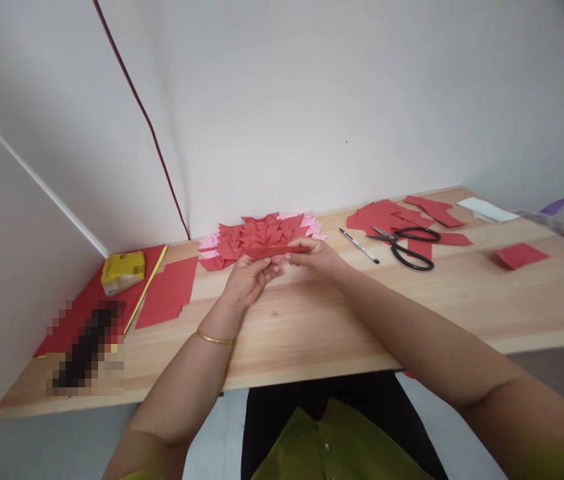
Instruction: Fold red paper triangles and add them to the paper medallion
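Observation:
A narrow folded piece of red paper [276, 252] is stretched between my hands above the middle of the table. My left hand [251, 275] pinches its left part, thumb against fingers. At the right end, my right hand [316, 257] grips it with the thumb underneath and fingers along the top. Just behind both hands lies a heap of red and pink folded paper pieces [257, 231] with pointed tips, partly hidden by the hands.
Right of my hands lie a marker pen [359, 246], black-handled scissors [402, 243], red paper scraps [387, 215] and a small red square [521, 256]. At left are a yellow packet [123, 271], red sheets [169, 291] and a pixelated dark object [87, 345]. A wall stands behind the table.

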{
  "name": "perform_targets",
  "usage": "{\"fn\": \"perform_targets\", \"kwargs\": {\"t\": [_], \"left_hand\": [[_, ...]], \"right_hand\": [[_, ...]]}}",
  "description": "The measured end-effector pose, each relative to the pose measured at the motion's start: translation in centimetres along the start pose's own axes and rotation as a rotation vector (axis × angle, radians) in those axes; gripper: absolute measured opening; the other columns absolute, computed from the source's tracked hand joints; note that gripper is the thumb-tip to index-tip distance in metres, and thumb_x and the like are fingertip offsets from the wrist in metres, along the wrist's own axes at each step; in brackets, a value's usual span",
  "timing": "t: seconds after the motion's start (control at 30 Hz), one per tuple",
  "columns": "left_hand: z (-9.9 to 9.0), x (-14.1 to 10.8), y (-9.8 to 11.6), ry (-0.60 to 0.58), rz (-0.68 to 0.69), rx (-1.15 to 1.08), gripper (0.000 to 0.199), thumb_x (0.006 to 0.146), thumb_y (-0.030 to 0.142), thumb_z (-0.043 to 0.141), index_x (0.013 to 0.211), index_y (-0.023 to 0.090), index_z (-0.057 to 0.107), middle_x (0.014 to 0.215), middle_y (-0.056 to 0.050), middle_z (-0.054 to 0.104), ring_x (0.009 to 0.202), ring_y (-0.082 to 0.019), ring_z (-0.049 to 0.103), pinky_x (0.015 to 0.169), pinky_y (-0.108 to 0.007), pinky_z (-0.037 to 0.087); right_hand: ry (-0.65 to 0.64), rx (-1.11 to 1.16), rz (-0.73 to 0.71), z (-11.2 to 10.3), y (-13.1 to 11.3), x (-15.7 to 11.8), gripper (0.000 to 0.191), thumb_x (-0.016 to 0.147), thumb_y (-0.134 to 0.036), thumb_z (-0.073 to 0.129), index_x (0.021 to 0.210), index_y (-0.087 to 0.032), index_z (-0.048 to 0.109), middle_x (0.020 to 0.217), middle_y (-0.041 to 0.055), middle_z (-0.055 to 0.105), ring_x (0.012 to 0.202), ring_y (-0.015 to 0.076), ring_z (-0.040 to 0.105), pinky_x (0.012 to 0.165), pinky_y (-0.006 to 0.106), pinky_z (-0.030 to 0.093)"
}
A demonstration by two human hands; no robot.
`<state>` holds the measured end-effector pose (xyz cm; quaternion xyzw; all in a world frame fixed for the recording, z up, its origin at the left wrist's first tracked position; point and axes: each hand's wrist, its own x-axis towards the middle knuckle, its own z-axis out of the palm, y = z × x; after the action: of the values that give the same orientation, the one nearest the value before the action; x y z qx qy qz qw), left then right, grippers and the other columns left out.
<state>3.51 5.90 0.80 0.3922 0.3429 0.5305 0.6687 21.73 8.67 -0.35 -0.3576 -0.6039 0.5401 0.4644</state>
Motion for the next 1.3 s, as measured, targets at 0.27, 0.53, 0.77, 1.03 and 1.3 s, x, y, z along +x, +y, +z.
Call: {"fn": "perform_targets", "kwargs": {"t": [0.27, 0.53, 0.77, 1.03, 1.3], "left_hand": [[0.3, -0.6, 0.8, -0.065, -0.103, 0.048, 0.022, 0.061, 0.02, 0.079, 0.077, 0.013, 0.066, 0.07, -0.002, 0.066, 0.055, -0.008, 0.057, 0.055, -0.021, 0.046], [0.3, 0.1, 0.0, 0.107, 0.036, 0.028, 0.039, 0.054, 0.017, 0.082, 0.087, 0.017, 0.062, 0.067, 0.005, 0.061, 0.054, -0.005, 0.053, 0.054, -0.017, 0.04], [0.3, 0.4, -0.4, 0.134, 0.066, 0.024, 0.041, 0.054, 0.018, 0.082, 0.087, 0.017, 0.059, 0.064, 0.006, 0.06, 0.05, -0.005, 0.053, 0.055, -0.019, 0.042], [0.6, 0.0, -0.6, 0.041, 0.009, 0.083, 0.03, 0.056, 0.02, 0.081, 0.078, 0.013, 0.062, 0.065, 0.002, 0.062, 0.054, -0.007, 0.057, 0.059, -0.023, 0.048], [0.5, -0.1, -1.0, 0.025, 0.016, 0.279, 0.024, 0.058, 0.025, 0.08, 0.073, 0.011, 0.067, 0.056, -0.001, 0.063, 0.05, -0.009, 0.054, 0.052, -0.022, 0.042]], "right_hand": [[-0.053, -0.116, -0.185, -0.2, -1.4, -0.4, 0.02, 0.07, -0.033, 0.07, 0.085, -0.02, 0.068, 0.091, 0.0048, 0.066, 0.089, 0.0187, 0.061, 0.086, 0.034, 0.046], [0.111, 0.007, -0.069, -0.4, -0.8, 0.0, 0.03, 0.078, -0.041, 0.063, 0.099, -0.02, 0.058, 0.083, 0.0023, 0.063, 0.073, 0.0128, 0.059, 0.075, 0.029, 0.049], [-0.062, -0.123, -0.037, 0.5, -0.7, -0.4, 0.032, 0.081, -0.05, 0.056, 0.077, -0.018, 0.058, 0.071, 0.0005, 0.059, 0.066, 0.0119, 0.054, 0.067, 0.026, 0.045], [-0.082, -0.264, -0.113, 0.4, -0.6, -0.4, 0.022, 0.08, -0.039, 0.055, 0.076, -0.018, 0.06, 0.074, -0.0001, 0.058, 0.067, 0.0119, 0.05, 0.065, 0.024, 0.04], [-0.099, -0.308, -0.164, 0.4, -0.6, -0.3, 0.018, 0.078, -0.035, 0.056, 0.073, -0.018, 0.058, 0.068, -0.0007, 0.055, 0.064, 0.012, 0.048, 0.061, 0.024, 0.037]]}}
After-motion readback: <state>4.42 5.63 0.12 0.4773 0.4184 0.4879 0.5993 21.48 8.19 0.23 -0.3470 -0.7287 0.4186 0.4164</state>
